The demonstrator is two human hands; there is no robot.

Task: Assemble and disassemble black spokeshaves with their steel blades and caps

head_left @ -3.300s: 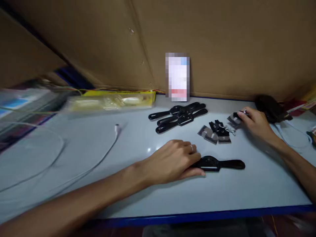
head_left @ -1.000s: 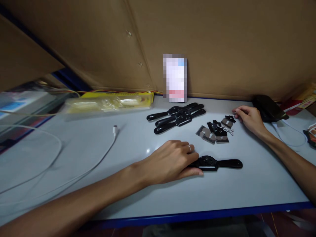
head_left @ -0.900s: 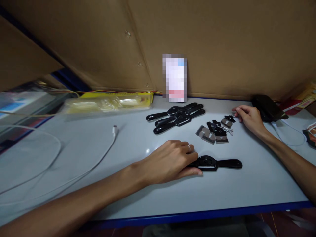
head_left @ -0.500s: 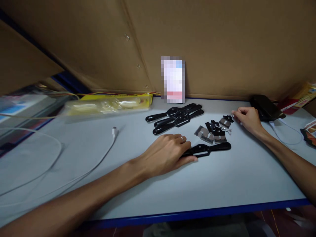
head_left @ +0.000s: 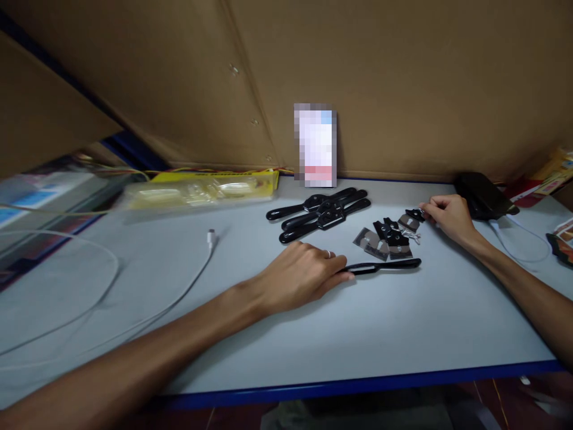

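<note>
My left hand (head_left: 301, 276) is closed round one handle of a black two-handled tool body (head_left: 384, 265), which lies on the pale table (head_left: 403, 322) turned onto its edge. My right hand (head_left: 447, 216) pinches a small metal piece at the far end of a cluster of small black and grey blade parts (head_left: 388, 237). A pile of three more black tool bodies (head_left: 320, 212) lies behind, near the cardboard wall.
A white cable (head_left: 197, 269) with a plug runs across the left of the table. A yellow-backed clear blister pack (head_left: 197, 189) lies at the back left. A black object (head_left: 484, 203) and another white cable (head_left: 519, 245) sit at the right. The blue table edge (head_left: 358, 391) is close to me.
My left hand slid the black tool body away from me towards the small parts and tipped it onto its edge. My right hand stayed at the cluster's far end.
</note>
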